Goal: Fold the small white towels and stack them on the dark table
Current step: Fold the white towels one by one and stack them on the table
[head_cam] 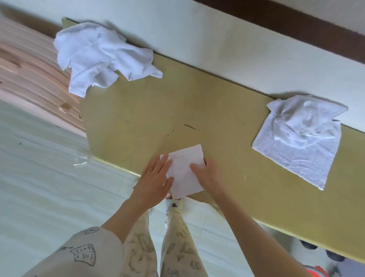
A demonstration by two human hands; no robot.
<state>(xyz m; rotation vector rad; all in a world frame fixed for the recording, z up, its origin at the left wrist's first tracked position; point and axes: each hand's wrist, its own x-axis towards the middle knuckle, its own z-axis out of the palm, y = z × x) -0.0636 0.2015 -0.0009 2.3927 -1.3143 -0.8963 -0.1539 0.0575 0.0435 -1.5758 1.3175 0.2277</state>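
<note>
The folded towel [184, 172] lies at the near edge of the counter [148, 114], its near corner hanging a little over that edge, with a hand on either side of it. The left hand [155, 179] lies flat with straight fingers on the towel's left edge, pressing rather than grasping; the right hand [207, 174] has its thumb on top and its fingers tucked at the right edge, a narrow pinching grip on the cloth. It looks light, soft and limp (terry cloth, by the nap on the others), so it should not slip or break, but the layers will likely spring open or sag if lifted by one corner. The safer hold is probably at the folded edges on both sides, or a flat palm under and thumb over, keeping the layers together. A crumpled pile of towels [101, 57] sits at the far left of the counter, one corner drooping off its left end, and a half-spread heap of towels [300, 135] lies well apart at the far right.
</note>
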